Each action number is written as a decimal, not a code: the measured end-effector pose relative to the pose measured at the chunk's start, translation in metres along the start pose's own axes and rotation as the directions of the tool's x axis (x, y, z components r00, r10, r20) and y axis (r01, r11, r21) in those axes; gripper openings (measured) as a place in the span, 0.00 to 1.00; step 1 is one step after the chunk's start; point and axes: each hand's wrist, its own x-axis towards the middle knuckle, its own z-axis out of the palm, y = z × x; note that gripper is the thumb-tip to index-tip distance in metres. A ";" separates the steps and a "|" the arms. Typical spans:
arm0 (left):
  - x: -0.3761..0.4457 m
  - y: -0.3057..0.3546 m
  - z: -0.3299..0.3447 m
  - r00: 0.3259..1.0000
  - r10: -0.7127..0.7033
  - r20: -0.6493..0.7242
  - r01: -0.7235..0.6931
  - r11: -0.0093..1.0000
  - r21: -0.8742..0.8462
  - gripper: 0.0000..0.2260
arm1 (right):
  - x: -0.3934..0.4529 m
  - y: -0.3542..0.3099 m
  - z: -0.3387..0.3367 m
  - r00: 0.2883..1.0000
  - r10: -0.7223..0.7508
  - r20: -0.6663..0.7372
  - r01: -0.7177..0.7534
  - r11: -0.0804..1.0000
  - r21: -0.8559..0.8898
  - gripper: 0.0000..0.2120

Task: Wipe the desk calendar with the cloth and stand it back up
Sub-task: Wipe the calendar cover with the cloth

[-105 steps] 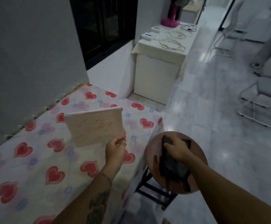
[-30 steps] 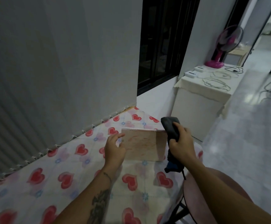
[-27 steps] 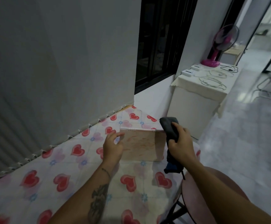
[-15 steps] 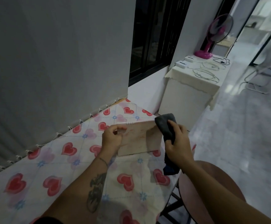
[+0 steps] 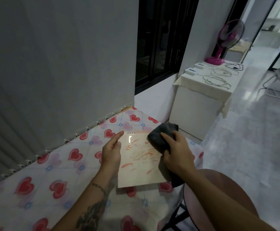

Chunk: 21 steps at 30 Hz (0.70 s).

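The desk calendar [image 5: 139, 162], a glossy cream card with orange smears, is tilted back, its face turned up toward me over the heart-print tablecloth. My left hand [image 5: 111, 151] holds its left edge, index finger stretched toward the top corner. My right hand [image 5: 176, 151] presses a dark grey cloth [image 5: 161, 135] onto the calendar's upper right corner. Part of the cloth hangs down behind my right wrist.
The table [image 5: 44, 172] stands against a grey wall with a fringe along its edge. A round pink stool [image 5: 222, 184] sits under my right forearm. Beyond are a white cabinet [image 5: 199, 104] with cables and a pink fan [image 5: 227, 40].
The calendar has tipped from upright to leaning back with its face up. My right hand has brought the cloth from beside the calendar onto its upper right corner.
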 end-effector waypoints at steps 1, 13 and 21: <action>-0.005 0.002 0.002 1.000 0.010 0.015 -0.010 1.000 0.009 0.16 | 0.000 -0.002 -0.004 1.000 -0.004 -0.012 0.004 1.000 -0.012 0.25; -0.085 0.009 0.060 0.986 0.099 0.134 -0.099 0.995 -0.001 0.22 | -0.039 0.051 -0.064 0.976 -0.204 0.076 0.212 0.969 -0.125 0.18; -0.139 0.009 0.114 0.975 0.068 0.213 -0.078 0.996 0.042 0.18 | -0.065 0.081 -0.099 0.993 -0.068 0.097 0.072 0.996 -0.042 0.28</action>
